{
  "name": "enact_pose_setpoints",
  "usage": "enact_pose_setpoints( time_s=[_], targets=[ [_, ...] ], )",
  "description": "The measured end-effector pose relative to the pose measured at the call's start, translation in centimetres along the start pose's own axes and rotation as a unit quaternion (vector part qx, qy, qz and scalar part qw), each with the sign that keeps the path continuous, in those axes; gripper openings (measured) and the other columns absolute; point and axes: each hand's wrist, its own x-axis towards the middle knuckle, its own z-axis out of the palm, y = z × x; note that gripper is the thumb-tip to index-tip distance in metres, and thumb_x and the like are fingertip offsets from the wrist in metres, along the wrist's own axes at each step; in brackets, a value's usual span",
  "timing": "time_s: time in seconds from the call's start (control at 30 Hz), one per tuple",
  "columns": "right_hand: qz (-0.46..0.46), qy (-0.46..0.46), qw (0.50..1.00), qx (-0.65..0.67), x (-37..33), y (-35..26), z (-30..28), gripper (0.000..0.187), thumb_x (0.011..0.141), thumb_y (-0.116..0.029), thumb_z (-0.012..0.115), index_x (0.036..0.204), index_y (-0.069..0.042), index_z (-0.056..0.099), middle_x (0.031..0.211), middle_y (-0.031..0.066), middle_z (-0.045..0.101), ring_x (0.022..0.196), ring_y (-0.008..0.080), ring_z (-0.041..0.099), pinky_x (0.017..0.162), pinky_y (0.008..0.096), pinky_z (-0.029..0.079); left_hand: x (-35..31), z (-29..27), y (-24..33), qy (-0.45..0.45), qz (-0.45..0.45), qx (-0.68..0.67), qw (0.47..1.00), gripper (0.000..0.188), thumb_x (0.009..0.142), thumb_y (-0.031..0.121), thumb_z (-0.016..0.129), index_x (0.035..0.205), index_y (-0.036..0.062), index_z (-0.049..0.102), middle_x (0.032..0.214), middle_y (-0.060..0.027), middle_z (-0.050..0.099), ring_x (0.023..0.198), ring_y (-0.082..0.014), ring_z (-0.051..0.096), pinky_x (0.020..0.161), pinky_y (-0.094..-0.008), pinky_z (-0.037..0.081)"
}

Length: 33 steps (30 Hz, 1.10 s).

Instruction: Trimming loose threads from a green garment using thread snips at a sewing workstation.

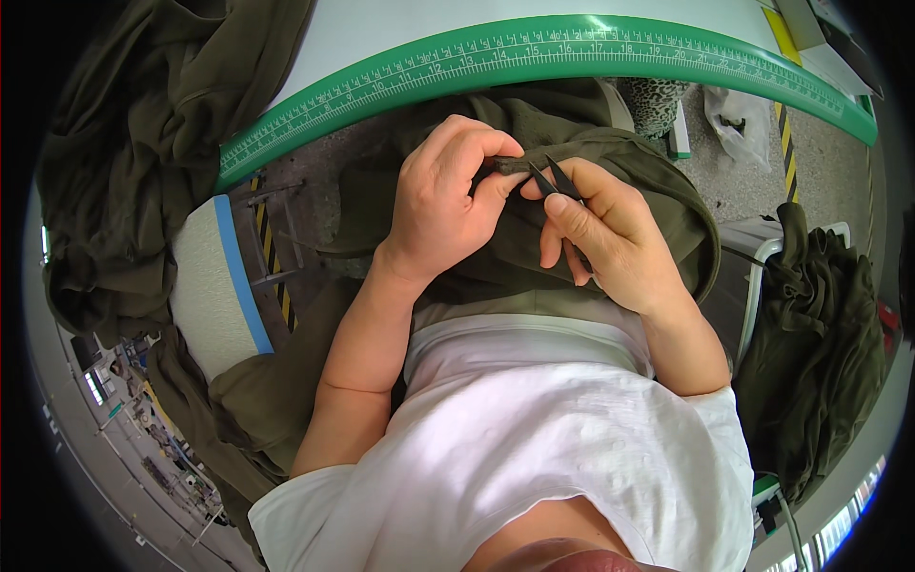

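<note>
Across my lap lies an olive-green garment (610, 157), its folds spreading below the table edge. My left hand (453, 186) pinches a narrow edge of this garment between thumb and fingertips. Close beside it, my right hand (605, 219) grips small dark thread snips (556, 179). Their two pointed blades are apart and point up toward the pinched edge. The fingers of my right hand also lie against the cloth. The handle of the snips is mostly hidden in the palm.
A white table with a green ruler-marked edge (457, 63) curves across the front. More olive garments (143, 143) hang over its left end, and another pile (810, 353) drapes at the right by a white-rimmed bin (760, 250). A clear plastic bag (742, 133) lies on the floor.
</note>
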Motion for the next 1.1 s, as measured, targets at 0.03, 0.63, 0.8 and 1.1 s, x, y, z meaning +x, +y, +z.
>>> enact_pose_setpoints(
  time_s=[0.03, 0.63, 0.8, 1.1],
  targets=[
    [-0.002, 0.0, 1.0, -0.002, 0.03, 0.0, 0.02, 0.022, 0.1, -0.019, 0.045, 0.11, -0.002, 0.056, 0.063, 0.0034, 0.06, 0.043, 0.0035, 0.042, 0.041, 0.0173, 0.032, 0.02, -0.01, -0.01, 0.0, -0.002, -0.001, 1.0, 0.023, 0.068, -0.006, 0.069, 0.087, 0.0022, 0.059, 0.078, -0.0082, 0.056, 0.066, -0.0235, 0.057, 0.054, -0.0312, 0.047],
    [-0.003, 0.004, 1.0, -0.005, 0.18, 0.13, 0.13, 0.022, 0.1, -0.019, 0.044, 0.11, -0.003, 0.056, 0.061, 0.0022, 0.057, 0.043, 0.0032, 0.04, 0.041, 0.017, 0.032, -0.1, 0.07, -0.13, 0.002, -0.007, -0.007, 1.0, 0.024, 0.068, -0.007, 0.068, 0.088, 0.0022, 0.059, 0.078, -0.0085, 0.056, 0.065, -0.022, 0.057, 0.054, -0.0302, 0.048],
    [-0.002, 0.008, 1.0, 0.004, 0.18, 0.11, 0.23, 0.022, 0.1, -0.019, 0.044, 0.109, -0.002, 0.056, 0.061, 0.0025, 0.057, 0.043, 0.0033, 0.04, 0.041, 0.017, 0.032, -0.19, 0.11, -0.09, 0.0, -0.014, -0.01, 1.0, 0.024, 0.068, -0.008, 0.067, 0.088, 0.0019, 0.058, 0.079, -0.0088, 0.056, 0.065, -0.0215, 0.058, 0.055, -0.0297, 0.048],
    [-0.003, 0.012, 1.0, 0.021, 0.4, 0.17, 0.45, 0.022, 0.1, -0.019, 0.044, 0.109, -0.002, 0.056, 0.062, 0.0027, 0.056, 0.043, 0.0037, 0.041, 0.041, 0.0172, 0.032, -0.37, 0.2, -0.1, 0.003, -0.037, -0.031, 0.999, 0.024, 0.069, -0.009, 0.066, 0.089, 0.0016, 0.058, 0.08, -0.0097, 0.057, 0.064, -0.0206, 0.058, 0.055, -0.0286, 0.049]
  ],
)
